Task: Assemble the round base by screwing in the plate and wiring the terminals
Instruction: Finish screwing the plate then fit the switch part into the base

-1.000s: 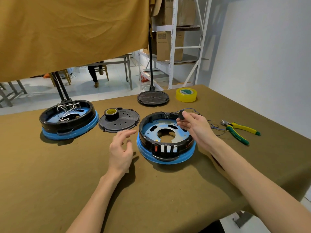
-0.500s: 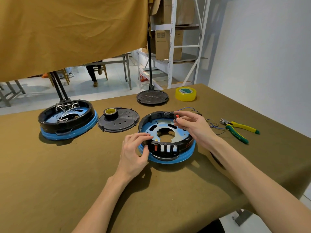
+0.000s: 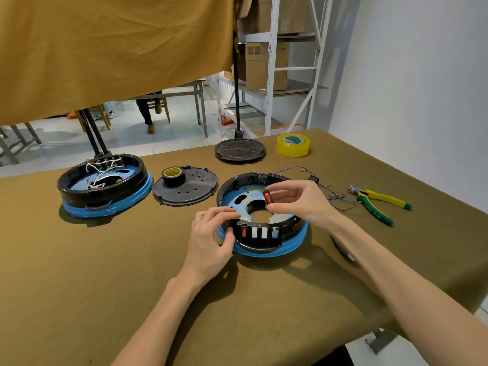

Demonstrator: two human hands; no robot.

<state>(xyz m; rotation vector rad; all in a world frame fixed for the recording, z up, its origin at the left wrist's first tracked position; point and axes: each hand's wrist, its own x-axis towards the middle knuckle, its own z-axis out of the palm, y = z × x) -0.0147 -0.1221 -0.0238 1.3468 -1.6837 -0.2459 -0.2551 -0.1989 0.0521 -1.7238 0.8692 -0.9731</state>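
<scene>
A round black base with a blue rim and a blue metal plate inside sits mid-table. Its front wall carries one red switch and white empty slots. My left hand grips the base's front-left wall, thumb outside and fingers over the rim. My right hand hovers over the base and pinches a small black rocker switch with a red face. Loose blue wires with terminals lie just right of the base.
A second wired base stands at the left. A black cover plate with a black tape roll lies between the bases. Further back are a black disc stand and yellow tape. Yellow-green pliers lie right.
My left hand moved from the cloth onto the base's front-left wall. My right hand shifted from the far rim toward the middle, and the red-faced switch now shows between its fingers.
</scene>
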